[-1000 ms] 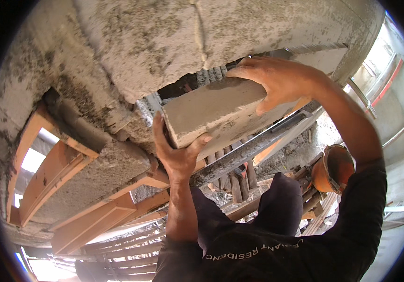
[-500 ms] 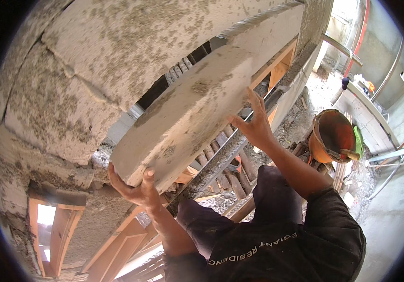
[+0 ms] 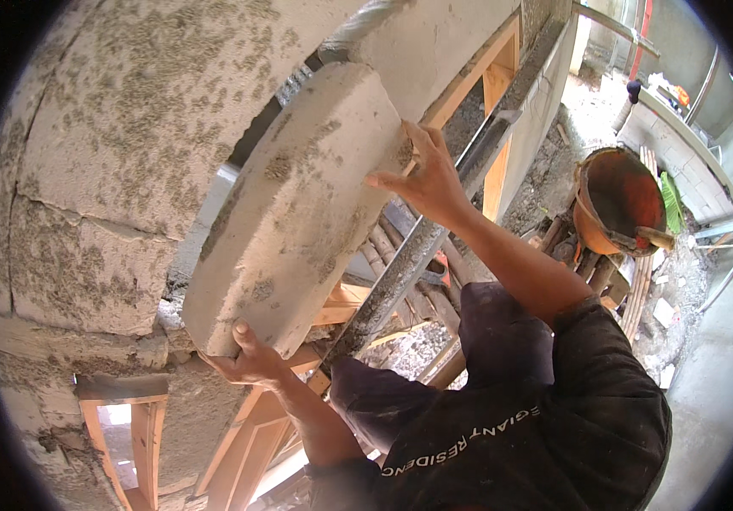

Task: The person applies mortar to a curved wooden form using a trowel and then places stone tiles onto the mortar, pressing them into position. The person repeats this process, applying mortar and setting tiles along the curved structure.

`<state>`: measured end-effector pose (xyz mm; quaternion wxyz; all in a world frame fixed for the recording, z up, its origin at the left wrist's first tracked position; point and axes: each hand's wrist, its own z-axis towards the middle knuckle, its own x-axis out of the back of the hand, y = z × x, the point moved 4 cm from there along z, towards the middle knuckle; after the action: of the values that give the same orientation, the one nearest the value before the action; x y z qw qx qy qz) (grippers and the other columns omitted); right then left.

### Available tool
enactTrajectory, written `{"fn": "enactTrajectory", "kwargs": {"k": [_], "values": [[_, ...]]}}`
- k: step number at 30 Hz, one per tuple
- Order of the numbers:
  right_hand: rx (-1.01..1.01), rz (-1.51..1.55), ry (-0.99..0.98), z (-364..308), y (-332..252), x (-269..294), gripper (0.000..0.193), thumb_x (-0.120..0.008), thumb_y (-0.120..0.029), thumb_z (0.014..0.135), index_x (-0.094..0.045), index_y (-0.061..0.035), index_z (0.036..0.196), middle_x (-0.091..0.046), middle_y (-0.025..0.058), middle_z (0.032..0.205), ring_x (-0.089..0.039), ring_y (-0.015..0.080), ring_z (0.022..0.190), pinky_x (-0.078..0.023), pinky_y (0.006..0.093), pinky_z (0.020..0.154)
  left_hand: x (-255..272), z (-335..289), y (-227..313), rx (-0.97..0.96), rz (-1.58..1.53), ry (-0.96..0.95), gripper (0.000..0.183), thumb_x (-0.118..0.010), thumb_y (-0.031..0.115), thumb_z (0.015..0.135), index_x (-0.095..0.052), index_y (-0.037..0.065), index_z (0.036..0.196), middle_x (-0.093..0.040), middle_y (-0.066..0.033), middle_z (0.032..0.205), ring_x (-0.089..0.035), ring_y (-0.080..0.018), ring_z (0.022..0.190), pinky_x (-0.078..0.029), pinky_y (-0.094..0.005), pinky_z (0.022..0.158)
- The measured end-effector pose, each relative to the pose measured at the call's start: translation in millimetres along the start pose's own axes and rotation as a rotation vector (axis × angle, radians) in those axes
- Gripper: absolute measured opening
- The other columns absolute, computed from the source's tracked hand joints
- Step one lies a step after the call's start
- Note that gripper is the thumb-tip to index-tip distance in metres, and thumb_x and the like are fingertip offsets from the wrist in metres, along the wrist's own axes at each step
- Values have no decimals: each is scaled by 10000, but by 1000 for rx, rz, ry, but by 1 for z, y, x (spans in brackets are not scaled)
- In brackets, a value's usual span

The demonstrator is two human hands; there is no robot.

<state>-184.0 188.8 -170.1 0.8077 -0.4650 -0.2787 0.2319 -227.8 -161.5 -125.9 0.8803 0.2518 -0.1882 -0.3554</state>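
I hold a long pale concrete block (image 3: 307, 213) with stained, rough patches between my two hands. My left hand (image 3: 251, 362) grips its lower left end, the thumb on the near face and the fingers partly hidden beneath. My right hand (image 3: 430, 175) is closed on its upper right end, thumb against the near face, with some fingertips out of sight. The block slants in front of the wall of larger blocks (image 3: 119, 111), close to a gap there. Whether it touches the wall I cannot tell.
Wooden frames (image 3: 123, 451) sit in the wall at lower left. Below the block runs a mortar-crusted beam (image 3: 392, 285). An orange bucket (image 3: 618, 204) with a wooden-handled tool stands on the right, beside bamboo poles (image 3: 643, 281) and rubble.
The block and both hands have shifted left in view, and the block now slants more steeply. My view has also turned a little, so the bucket appears higher and further right.
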Motion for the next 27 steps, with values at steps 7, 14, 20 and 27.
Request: {"fn": "enactTrajectory", "kwargs": {"k": [7,14,20,27], "values": [[37,-114,67,18,-1,0,899,-817,-466,607,-464,51,1252,-466,216,1213,-491,354,1134,-433,414,919,-15,5,17,118,8,-2,578,-735,390,754,-603,-55,1099,-649,-168,985,-646,-258,808,-558,-380,664],[154,-110,37,27,10,-17,701,-824,-380,627,-553,11,1143,-533,177,1117,-553,291,1012,-457,369,852,-4,8,-1,53,-17,-47,475,-732,171,744,-572,-41,1138,-635,-154,994,-639,-240,796,-556,-334,652],[34,60,-45,22,7,0,491,-796,-213,711,-568,-14,1097,-579,99,1073,-585,221,886,-471,310,774,15,-53,2,-162,19,26,759,-758,143,699,-339,-43,1304,-436,-210,1276,-492,-301,1118,-396,-384,973],[-21,-24,-123,28,9,0,759,-766,-228,751,-371,31,1346,-442,188,1315,-478,280,1173,-430,365,922,10,-118,-50,825,-626,-103,765,-617,406,873,-303,-129,1320,-425,-274,1285,-452,-286,1190,-393,-355,968]]}}
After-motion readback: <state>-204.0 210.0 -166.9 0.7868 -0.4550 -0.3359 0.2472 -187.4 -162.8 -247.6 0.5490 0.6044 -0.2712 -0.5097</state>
